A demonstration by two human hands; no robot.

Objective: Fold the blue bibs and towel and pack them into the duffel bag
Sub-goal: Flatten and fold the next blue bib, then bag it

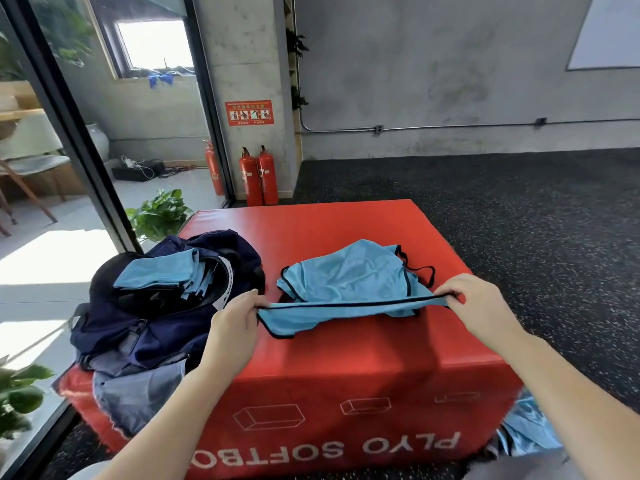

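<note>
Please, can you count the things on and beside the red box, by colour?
Light blue bib held over the red vinyl box: 1
Light blue folded bibs stacked in the bag: 1 stack
Navy fabric duffel bag: 1
Red fire extinguishers: 3
Total: 6

Walls: I see bare grey concrete wall.
Floor: dark speckled rubber floor.
Extinguishers: two red extinguishers by the pillar.
Left: glass partition, sunlit window, potted plant.
</note>
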